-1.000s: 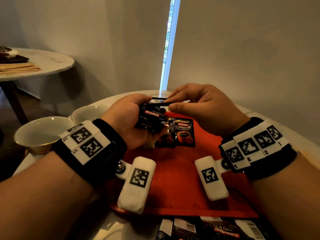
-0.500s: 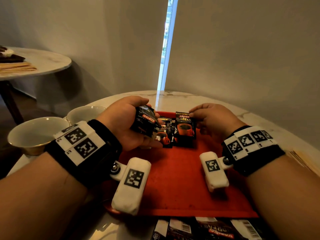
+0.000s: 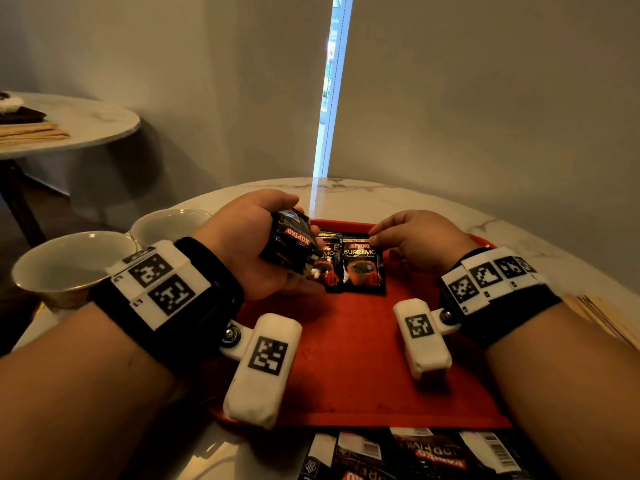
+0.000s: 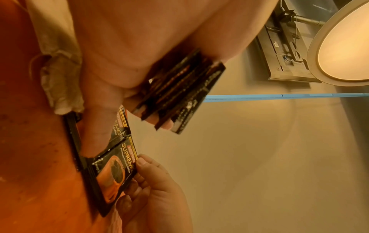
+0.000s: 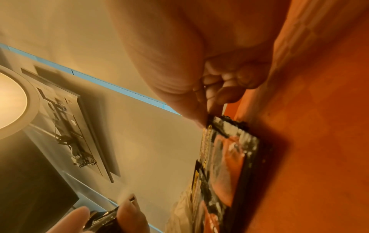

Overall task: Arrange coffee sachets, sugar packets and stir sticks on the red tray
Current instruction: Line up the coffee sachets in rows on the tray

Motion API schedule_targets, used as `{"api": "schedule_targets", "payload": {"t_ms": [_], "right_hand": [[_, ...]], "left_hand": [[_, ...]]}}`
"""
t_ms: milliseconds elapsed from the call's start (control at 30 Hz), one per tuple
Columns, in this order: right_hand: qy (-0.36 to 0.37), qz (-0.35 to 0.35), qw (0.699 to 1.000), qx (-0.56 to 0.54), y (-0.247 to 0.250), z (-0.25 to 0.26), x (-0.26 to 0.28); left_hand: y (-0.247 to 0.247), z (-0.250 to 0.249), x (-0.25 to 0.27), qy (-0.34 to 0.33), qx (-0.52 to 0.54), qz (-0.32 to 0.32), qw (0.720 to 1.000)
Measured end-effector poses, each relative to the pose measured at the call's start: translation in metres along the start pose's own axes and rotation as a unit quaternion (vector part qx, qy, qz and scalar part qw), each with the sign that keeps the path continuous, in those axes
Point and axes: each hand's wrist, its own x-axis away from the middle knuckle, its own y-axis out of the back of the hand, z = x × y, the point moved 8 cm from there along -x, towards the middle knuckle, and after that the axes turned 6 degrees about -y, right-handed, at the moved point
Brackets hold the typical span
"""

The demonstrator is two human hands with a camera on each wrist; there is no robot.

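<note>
A red tray (image 3: 349, 358) lies on the marble table. My left hand (image 3: 249, 244) grips a stack of black coffee sachets (image 3: 291, 242) above the tray's far left part; the stack's edges (image 4: 179, 93) show in the left wrist view. Two black sachets lie side by side at the tray's far edge. My right hand (image 3: 415, 240) pinches the top right corner of the right-hand sachet (image 3: 362, 268), thumb and forefinger on its edge (image 5: 223, 124). The left-hand sachet (image 3: 327, 258) is partly hidden behind the held stack.
Two white bowls (image 3: 69, 261) (image 3: 166, 223) stand left of the tray. More black sachets (image 3: 415, 455) lie at the table's near edge. Pale sticks or packets (image 3: 602, 317) lie at the right. A second round table (image 3: 69, 123) stands at the far left.
My right hand took a sachet from the left hand's stack, came down and laid it on the tray beside the first one. The left hand stayed put with its stack.
</note>
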Motion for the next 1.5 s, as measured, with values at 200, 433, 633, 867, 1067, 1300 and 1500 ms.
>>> {"api": "schedule_targets", "payload": {"t_ms": [200,433,633,867,1067,1300,1500], "right_hand": [[0.003,-0.004,1.0,0.01,0.0,0.003,0.002],[0.003,-0.008,1.0,0.022,0.0,0.003,0.002],[0.024,-0.033,0.999,-0.007,0.006,0.01,0.002],[0.167,0.037,0.976,-0.133,0.003,0.057,0.032],[0.273,0.165,0.948,-0.001,-0.026,0.086,0.065],[0.319,0.109,0.941,-0.008,-0.021,0.092,0.072],[0.354,0.081,0.932,0.016,-0.024,0.094,0.075]], "left_hand": [[0.001,0.001,-0.001,0.005,0.003,0.003,1.0],[0.001,-0.003,0.002,-0.008,0.016,-0.017,1.0],[-0.002,-0.007,0.005,-0.024,0.061,-0.001,0.998],[-0.006,-0.018,0.01,-0.069,0.059,-0.004,0.996],[-0.006,-0.02,0.013,-0.073,0.02,-0.001,0.997],[-0.005,-0.022,0.013,-0.085,0.051,-0.002,0.995],[-0.007,-0.02,0.015,-0.076,0.044,-0.006,0.996]]}}
